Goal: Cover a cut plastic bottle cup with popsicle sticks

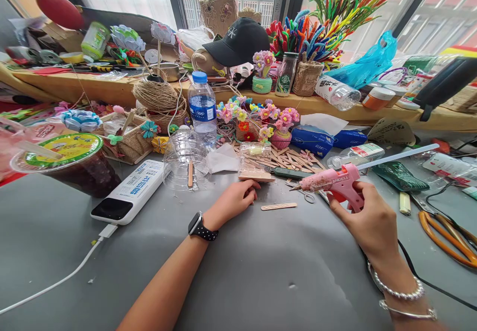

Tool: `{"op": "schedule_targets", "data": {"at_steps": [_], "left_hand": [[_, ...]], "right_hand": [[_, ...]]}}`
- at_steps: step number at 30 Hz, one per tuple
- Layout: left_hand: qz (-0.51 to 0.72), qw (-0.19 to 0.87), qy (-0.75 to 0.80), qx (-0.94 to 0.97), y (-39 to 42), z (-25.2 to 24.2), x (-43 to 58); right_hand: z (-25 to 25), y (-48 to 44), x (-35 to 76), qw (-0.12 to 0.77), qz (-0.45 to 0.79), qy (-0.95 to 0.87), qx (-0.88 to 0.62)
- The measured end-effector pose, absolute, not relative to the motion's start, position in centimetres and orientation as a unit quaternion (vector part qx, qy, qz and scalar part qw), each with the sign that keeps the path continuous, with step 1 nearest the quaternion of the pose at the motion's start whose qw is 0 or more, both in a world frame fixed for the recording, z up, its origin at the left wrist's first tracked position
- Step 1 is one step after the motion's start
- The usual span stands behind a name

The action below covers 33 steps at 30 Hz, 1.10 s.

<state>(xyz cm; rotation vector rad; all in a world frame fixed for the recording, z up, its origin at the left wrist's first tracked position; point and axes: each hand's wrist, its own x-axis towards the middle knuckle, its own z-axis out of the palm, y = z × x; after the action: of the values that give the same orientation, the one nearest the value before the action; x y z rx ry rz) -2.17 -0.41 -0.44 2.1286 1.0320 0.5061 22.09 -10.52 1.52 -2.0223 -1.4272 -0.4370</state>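
My right hand (372, 216) is wrapped round the handle of a pink hot glue gun (330, 181), with a long glue stick sticking out of its back. Its nozzle points left, above the table. My left hand (236, 199), with a watch on the wrist, has its fingers curled at the front edge of a small craft-stick piece (257, 175); the exact grip is partly hidden. A single craft stick (278, 206) lies flat between the two hands. Behind the piece spreads a pile of loose craft sticks (294, 159). Small scissors (308, 198) and a dark green-handled tool (288, 172) lie close by.
On the left stand a drink cup (89, 172) and a white power bank (128, 192) with a cable. A clear plastic bottle piece (184, 159) and a water bottle (202, 107) are behind. Orange-handled scissors (447, 236) lie right. A cluttered wooden shelf (238, 90) runs along the back.
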Motion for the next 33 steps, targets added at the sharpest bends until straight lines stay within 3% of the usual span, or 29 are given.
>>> {"op": "schedule_targets", "data": {"at_steps": [20, 33], "left_hand": [[0.179, 0.321, 0.385, 0.847, -1.3, 1.4, -1.9], [0.255, 0.351, 0.372, 0.82, -2.9, 2.1, 2.7]], "right_hand": [[1.9, -10.5, 21.9, 0.334, -0.121, -0.527, -0.772], [1.8, -10.5, 21.9, 0.347, -0.134, -0.513, -0.773]]}}
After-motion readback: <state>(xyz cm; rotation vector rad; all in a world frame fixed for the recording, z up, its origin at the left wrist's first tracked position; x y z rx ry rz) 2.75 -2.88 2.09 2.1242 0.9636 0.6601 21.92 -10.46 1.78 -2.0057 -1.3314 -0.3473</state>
